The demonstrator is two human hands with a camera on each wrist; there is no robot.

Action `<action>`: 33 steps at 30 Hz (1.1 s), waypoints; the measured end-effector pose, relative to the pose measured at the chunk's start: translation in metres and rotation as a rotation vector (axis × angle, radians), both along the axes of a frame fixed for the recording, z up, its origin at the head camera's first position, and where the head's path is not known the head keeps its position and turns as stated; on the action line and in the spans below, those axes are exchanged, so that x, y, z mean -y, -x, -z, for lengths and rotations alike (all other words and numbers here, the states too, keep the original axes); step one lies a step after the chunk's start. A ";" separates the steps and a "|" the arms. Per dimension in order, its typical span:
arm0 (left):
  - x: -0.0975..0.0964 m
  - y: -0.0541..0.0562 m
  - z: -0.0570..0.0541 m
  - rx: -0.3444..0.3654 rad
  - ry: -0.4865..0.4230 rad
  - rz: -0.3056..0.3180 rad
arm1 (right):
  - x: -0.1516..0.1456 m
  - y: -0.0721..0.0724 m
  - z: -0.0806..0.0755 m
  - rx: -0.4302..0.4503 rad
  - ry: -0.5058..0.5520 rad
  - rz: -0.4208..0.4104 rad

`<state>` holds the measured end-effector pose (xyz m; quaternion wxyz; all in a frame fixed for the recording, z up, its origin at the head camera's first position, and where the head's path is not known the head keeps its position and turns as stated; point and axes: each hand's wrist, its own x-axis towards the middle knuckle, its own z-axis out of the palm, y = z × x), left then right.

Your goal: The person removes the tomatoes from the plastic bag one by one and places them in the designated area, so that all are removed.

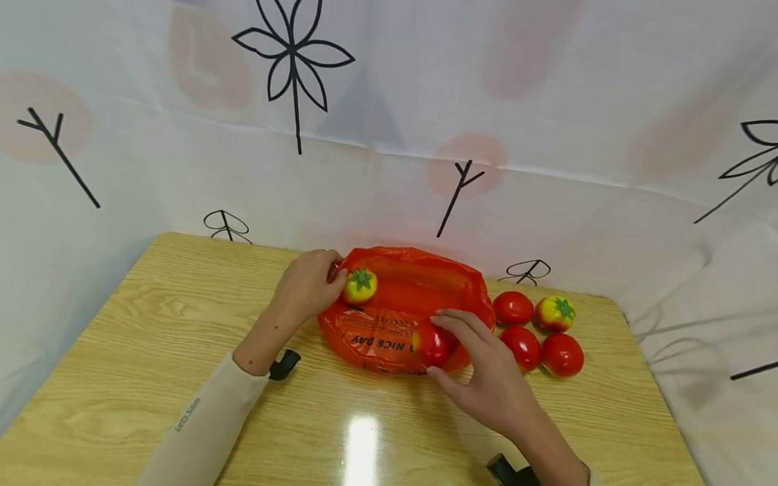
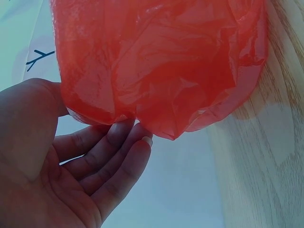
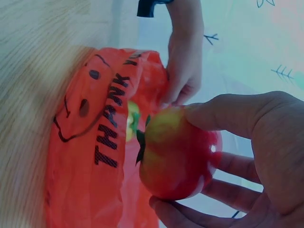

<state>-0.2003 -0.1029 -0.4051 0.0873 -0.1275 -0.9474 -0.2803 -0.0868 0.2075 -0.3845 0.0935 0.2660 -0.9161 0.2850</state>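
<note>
A red plastic bag (image 1: 403, 273) with dark printing lies on the table, its mouth spread wide. At its left rim my left hand (image 1: 306, 283) pinches the plastic between thumb and fingers; in the left wrist view the fingertips (image 2: 140, 142) are partly behind the bag's edge. My right hand (image 1: 488, 373) holds a glossy red-and-yellow tomato (image 3: 183, 154) over the bag's near right side, thumb on one side and fingers on the other. Its green leafy top faces left, toward the bag. Inside the bag, at the left, sits a yellowish tomato (image 1: 360, 288) with its green top up.
Right of the bag several tomatoes stand close together: one red tomato (image 1: 513, 308) near the rim, a yellow-red tomato (image 1: 555, 315) and others. The wooden table (image 1: 159, 348) ends at a white patterned cloth (image 1: 392, 192). Black wrist mounts (image 1: 515, 477) hang under both forearms.
</note>
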 end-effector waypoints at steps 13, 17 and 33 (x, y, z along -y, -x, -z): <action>0.001 0.001 -0.001 0.003 0.012 -0.001 | -0.022 -0.011 -0.001 -0.022 -0.010 0.058; 0.001 0.000 -0.002 0.009 0.009 -0.002 | -0.029 -0.015 0.001 -0.022 -0.017 0.071; 0.002 0.000 -0.001 0.004 0.010 0.000 | -0.056 -0.031 0.005 -0.093 -0.037 0.128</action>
